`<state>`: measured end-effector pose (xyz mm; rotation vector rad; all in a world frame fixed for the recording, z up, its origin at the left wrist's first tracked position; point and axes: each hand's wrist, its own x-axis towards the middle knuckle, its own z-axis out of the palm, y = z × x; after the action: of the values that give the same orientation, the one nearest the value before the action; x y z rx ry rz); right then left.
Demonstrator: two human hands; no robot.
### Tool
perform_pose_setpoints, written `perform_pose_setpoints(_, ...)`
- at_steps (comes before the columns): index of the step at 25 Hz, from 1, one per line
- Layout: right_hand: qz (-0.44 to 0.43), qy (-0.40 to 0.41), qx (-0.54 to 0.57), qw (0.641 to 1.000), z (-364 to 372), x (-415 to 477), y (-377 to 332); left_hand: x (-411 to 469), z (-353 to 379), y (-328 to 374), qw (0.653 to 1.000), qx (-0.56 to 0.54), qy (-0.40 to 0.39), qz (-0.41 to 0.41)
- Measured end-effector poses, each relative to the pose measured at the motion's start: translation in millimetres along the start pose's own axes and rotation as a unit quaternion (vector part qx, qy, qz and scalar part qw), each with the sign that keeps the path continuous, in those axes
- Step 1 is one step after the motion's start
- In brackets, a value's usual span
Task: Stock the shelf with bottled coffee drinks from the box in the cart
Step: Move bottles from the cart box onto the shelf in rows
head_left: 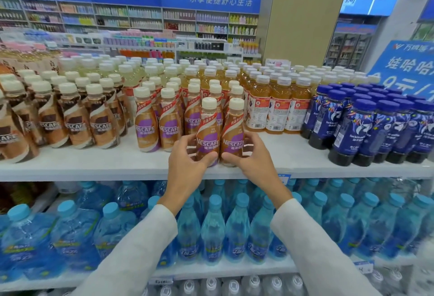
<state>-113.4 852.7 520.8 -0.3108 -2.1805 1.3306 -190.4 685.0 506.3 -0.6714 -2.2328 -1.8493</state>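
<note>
Two purple-labelled Nescafe coffee bottles with cream caps stand side by side near the front of the white top shelf [94,164]. My left hand [187,161] grips the left bottle [207,131] low on its body. My right hand [253,154] grips the right bottle [233,131] the same way. Behind them stand several more purple-labelled Nescafe bottles [146,126] in short rows. The box and the cart are out of view.
Brown-labelled Nescafe bottles [75,124] fill the shelf to the left. Orange tea bottles [277,107] and dark blue Luckin coffee bottles [366,135] stand to the right. Blue water bottles [213,230] fill the shelf below. Bare shelf shows between the held bottles and the blue ones.
</note>
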Motion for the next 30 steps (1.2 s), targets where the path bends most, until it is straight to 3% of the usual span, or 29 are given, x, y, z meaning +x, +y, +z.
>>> perform_pose_setpoints(3, -0.001, 0.019, -0.029, 0.999, 2.9, -1.3, 0.6, -1.6, -0.9, -0.1, 1.000, 0.028, 0.012, 0.008)
perform_pose_setpoints(9, 0.009, 0.042, 0.043, 0.998, 8.7, -11.0, 3.0, -7.4, 0.9, 2.7, 1.000, 0.001, 0.028, -0.003)
perform_pose_setpoints(15, -0.003, 0.078, 0.040, 0.996, 29.5, -12.5, 2.5, -9.9, -2.3, -5.0, 0.996, 0.015, 0.084, -0.001)
perform_pose_setpoints(23, -0.004, 0.074, 0.022, 0.997, 56.4, 17.1, -1.4, 12.0, 0.5, -7.1, 0.989, 0.093, 0.119, 0.008)
perform_pose_setpoints(30, -0.004, 0.079, 0.012, 0.997, 62.0, 30.8, 4.0, 19.9, 9.6, -12.5, 0.988, 0.083, 0.125, 0.020)
